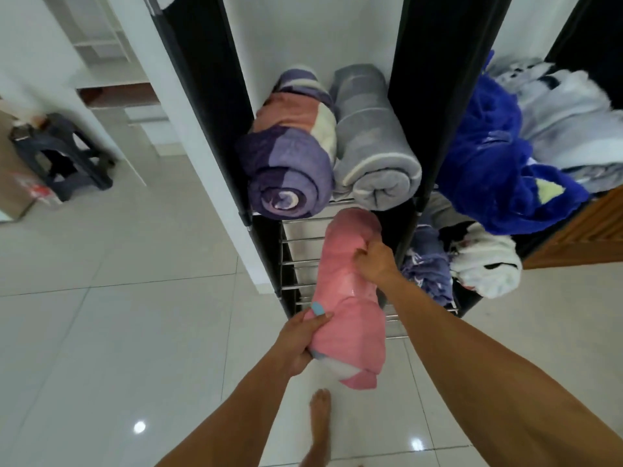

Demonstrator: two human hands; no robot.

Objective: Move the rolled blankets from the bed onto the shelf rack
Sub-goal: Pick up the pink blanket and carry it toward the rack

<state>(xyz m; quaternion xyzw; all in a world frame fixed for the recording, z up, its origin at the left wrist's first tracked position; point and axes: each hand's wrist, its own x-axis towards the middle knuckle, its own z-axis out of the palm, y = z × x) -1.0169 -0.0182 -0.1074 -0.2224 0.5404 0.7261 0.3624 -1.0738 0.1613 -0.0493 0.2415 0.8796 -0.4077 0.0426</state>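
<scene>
A pink rolled blanket (344, 284) lies lengthwise on the lower wire tier of the shelf rack (300, 257), its near end sticking out past the front edge. My left hand (303, 338) grips that near end from the left. My right hand (376, 259) presses on the roll's far right side. On the tier above lie a purple, pink and cream rolled blanket (290, 153) and a grey rolled blanket (371, 143), side by side.
Black fabric side panels (435, 96) frame the rack. The right section holds a blue plush blanket (488, 156), pale bedding (569, 116) and white and lilac cloth (485, 264). A dark stool (60, 156) stands far left on the tiled floor. My bare foot (318, 423) is below.
</scene>
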